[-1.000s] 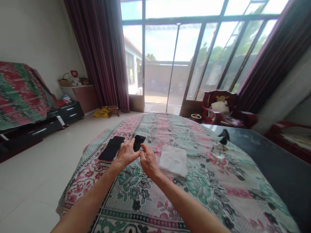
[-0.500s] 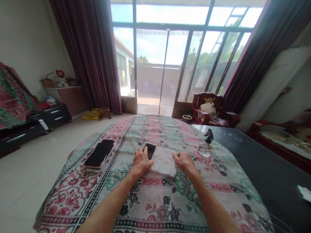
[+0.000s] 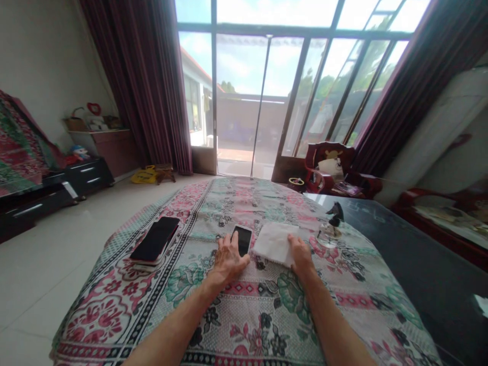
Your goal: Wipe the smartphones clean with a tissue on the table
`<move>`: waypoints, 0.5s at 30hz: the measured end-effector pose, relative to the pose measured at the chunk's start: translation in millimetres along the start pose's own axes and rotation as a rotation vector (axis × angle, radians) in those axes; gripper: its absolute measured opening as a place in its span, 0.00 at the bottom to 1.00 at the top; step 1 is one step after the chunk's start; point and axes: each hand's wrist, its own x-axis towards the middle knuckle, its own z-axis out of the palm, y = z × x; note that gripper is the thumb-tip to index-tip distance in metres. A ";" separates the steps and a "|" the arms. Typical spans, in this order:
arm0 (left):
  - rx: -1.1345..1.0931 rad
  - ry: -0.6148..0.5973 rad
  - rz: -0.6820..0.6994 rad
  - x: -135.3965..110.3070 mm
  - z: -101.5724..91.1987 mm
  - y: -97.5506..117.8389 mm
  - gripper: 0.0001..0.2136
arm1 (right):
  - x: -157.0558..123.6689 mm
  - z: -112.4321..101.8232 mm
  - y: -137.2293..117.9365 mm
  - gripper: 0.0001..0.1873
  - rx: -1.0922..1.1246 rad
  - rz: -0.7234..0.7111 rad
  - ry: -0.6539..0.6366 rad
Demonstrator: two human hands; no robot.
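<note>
On the patterned tablecloth lies a smartphone [image 3: 244, 239] with a white frame and a dark screen. My left hand [image 3: 229, 256] grips it, fingers over its left side and thumb by its lower right corner. Just right of the phone, a white cloth [image 3: 272, 243] is pinched at its right edge by my right hand [image 3: 301, 254]; this hand's fingertips are partly hidden. A small gap shows between cloth and phone. Farther left rests a stack of phones [image 3: 156, 241], the top one black-screened. A clear spray bottle [image 3: 328, 236] with a black nozzle stands right of my right hand.
The round table's flowered tablecloth [image 3: 247, 335] hangs over its edge. Close on the right is a dark glossy tabletop [image 3: 396, 254]. Beyond stand a red wooden chair [image 3: 330, 168] and glass doors; a yellow bag [image 3: 145, 174] lies on the floor at left.
My right hand has drawn the white cloth to the right, off the phone, uncovering its screen. My left hand stays at the phone. The head view has shifted slightly.
</note>
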 end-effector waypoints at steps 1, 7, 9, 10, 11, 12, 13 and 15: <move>-0.047 -0.004 0.024 -0.8 2.2 2.0 0.36 | 3.0 -2.3 0.6 0.17 0.059 -0.007 0.079; -0.614 -0.068 -0.052 11.5 13.7 -1.4 0.22 | 10.5 -6.0 0.0 0.17 0.143 -0.142 0.403; -0.832 -0.104 -0.135 16.6 16.1 -4.4 0.19 | 10.5 -5.4 1.3 0.16 0.138 -0.151 0.421; -0.942 -0.118 -0.170 18.2 17.0 -5.4 0.18 | 10.6 -5.5 2.0 0.15 0.135 -0.147 0.427; -1.050 -0.132 -0.202 19.0 17.5 -6.1 0.19 | 10.9 -6.0 2.5 0.15 0.130 -0.146 0.433; -1.149 -0.150 -0.232 19.2 17.7 -6.5 0.21 | 11.2 -7.1 2.3 0.15 0.123 -0.147 0.442; -1.234 -0.170 -0.263 19.0 17.4 -6.6 0.23 | 11.3 -8.5 1.3 0.15 0.118 -0.152 0.454; -1.335 -0.202 -0.312 18.0 16.1 -6.8 0.27 | 10.2 -12.0 -3.6 0.15 0.102 -0.188 0.486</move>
